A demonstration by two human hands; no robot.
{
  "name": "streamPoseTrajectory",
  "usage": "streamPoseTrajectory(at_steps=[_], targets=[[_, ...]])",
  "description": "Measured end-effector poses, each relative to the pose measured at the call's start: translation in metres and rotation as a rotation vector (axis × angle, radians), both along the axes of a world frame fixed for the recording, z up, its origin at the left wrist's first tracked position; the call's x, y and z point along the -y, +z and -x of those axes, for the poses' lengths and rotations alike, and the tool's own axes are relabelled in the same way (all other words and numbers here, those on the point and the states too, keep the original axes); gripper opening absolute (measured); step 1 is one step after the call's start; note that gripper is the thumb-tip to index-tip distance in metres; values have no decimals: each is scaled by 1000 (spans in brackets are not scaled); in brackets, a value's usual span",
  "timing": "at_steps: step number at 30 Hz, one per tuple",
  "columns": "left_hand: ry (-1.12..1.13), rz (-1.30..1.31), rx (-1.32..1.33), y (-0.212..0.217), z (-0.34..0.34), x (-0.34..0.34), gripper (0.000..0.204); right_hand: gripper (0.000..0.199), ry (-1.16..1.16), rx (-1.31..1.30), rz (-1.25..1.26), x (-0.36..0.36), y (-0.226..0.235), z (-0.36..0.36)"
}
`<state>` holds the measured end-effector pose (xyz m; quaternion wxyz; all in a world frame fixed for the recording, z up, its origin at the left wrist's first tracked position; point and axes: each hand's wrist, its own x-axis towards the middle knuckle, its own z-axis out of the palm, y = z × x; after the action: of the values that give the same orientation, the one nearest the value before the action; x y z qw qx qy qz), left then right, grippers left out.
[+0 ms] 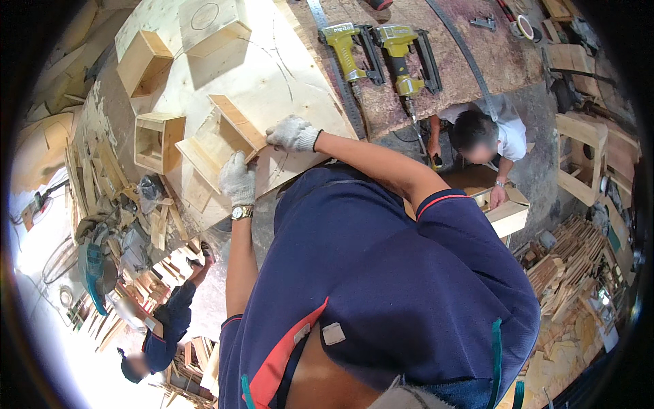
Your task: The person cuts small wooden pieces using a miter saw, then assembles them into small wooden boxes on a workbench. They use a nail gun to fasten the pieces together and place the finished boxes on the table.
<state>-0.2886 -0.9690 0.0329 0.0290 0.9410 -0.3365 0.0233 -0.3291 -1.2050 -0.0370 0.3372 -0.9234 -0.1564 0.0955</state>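
On a pale plywood sheet (300, 85) stands an open-sided wooden box (221, 140) made of thin boards, its hollow side showing. My left hand (237, 178), in a light knitted glove with a watch at the wrist, is closed on the box's near edge. At the box's right corner my right hand (293, 133), gloved the same way, pinches the end of a side board. Fingertips of both hands are partly hidden. Left of this box sits a smaller wooden box (158, 142) with a hole inside it.
Farther back are a wooden box (145, 63) and a box with a drawn circle (211, 24). Two yellow-green nail guns (346, 53) lie on the worn tabletop (456, 61) beside a metal ruler. A co-worker (480, 133) handles another box at right; another person (163, 320) is at lower left among wood scraps.
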Motion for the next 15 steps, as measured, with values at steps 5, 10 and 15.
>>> streamPoseTrajectory(at_steps=[5,10,15], targets=[[48,51,-35,-5,12,-2,27,21,-566,92,-413,81,51,35],[12,57,39,0,3,4,25,79,-1363,68,515,224,67,88],[11,54,19,5,3,7,29,122,-1138,-277,390,266,30,78]])
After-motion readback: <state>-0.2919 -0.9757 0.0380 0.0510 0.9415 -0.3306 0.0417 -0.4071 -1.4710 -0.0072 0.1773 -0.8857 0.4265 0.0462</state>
